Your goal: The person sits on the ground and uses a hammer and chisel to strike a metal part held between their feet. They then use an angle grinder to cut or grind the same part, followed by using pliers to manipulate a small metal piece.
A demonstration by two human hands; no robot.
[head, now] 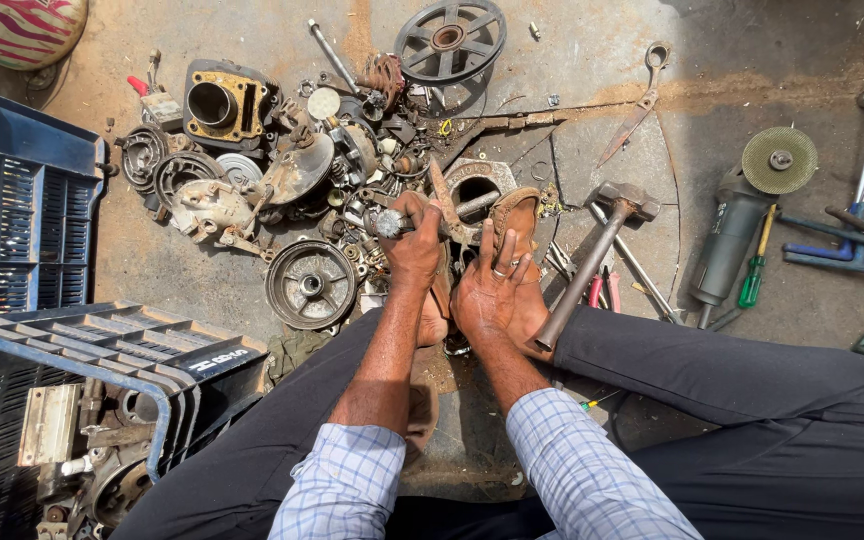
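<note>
We are gripping a short metal shaft (404,220) over the scrap parts on the floor (732,60), left hand (414,250) clamped around it, right hand (492,290) lying open on a sandal (517,215), hammer (597,255) just beside, angle grinder (742,225) farther right.

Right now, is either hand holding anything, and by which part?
The left hand closes around a small metal part, gripped at its near end. The right hand rests flat on a sandalled foot, holding nothing.
</note>
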